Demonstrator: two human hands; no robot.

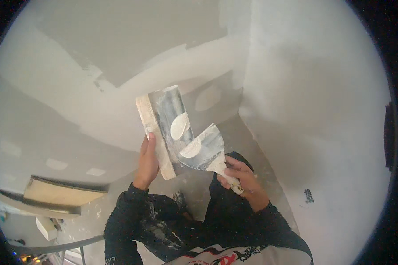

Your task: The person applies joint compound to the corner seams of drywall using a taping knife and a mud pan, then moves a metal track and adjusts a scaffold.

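My left hand (148, 161) is closed around the pale, crusted back edge of a wide taping knife (166, 112), its metal blade turned to the right. A rounded dab of white joint compound (180, 126) sits on that blade. In my right hand (244, 181) is a smaller putty knife (210, 148), gripped by its handle. White compound also lies on the smaller blade, near its left side. The putty knife's edge overlaps the lower right part of the wide blade; whether the two touch, I cannot tell.
Patched grey and white walls meet at a corner (239, 110) ahead. The right wall (314, 110) has a dark opening with wires (309, 196) low down. Leaning boards (66, 193) stand at the lower left, beyond a curved rim (57, 247). The floor (192, 187) is spattered.
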